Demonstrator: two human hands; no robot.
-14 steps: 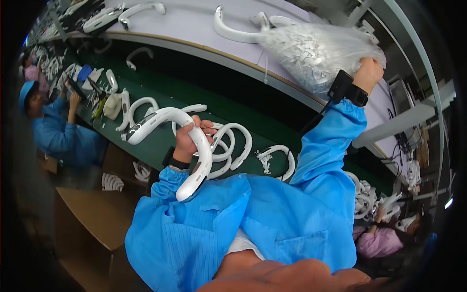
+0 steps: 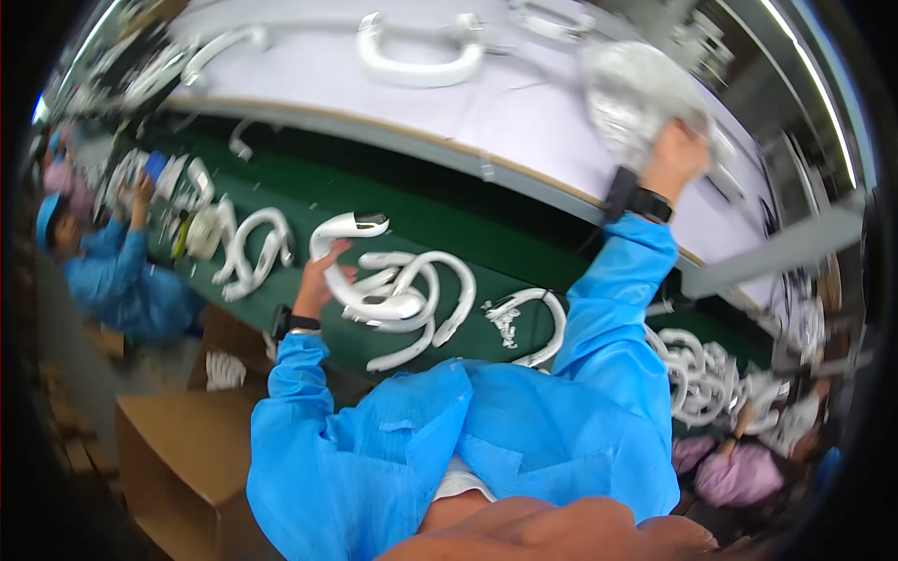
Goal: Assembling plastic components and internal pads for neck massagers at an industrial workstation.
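My left hand (image 2: 316, 282) is closed around a white U-shaped neck fan (image 2: 327, 232), held low over the green work surface with one dark-vented end pointing away from me. Beneath and beside it, other white neck fans (image 2: 458, 280) lie overlapping. My right hand (image 2: 678, 154) reaches up to the white shelf and grips a clear plastic bag (image 2: 629, 98) of small white pieces. Motion blurs the bag, and my fingertips are partly hidden in its folds. To the right of the overlapping fans lies another fan (image 2: 558, 323) with small white pieces (image 2: 505, 323) beside it.
On the shelf (image 2: 309, 70), one white fan (image 2: 421, 70) rests near the front edge. A grey metal bar (image 2: 776, 243) crosses at right. An open cardboard box (image 2: 178, 449) stands lower left. Co-workers sit at left (image 2: 122, 271) and lower right (image 2: 739, 477).
My right hand has moved the bag back along the shelf, uncovering the white fan there. My left hand has lowered and turned its fan, moving it away from my chest.
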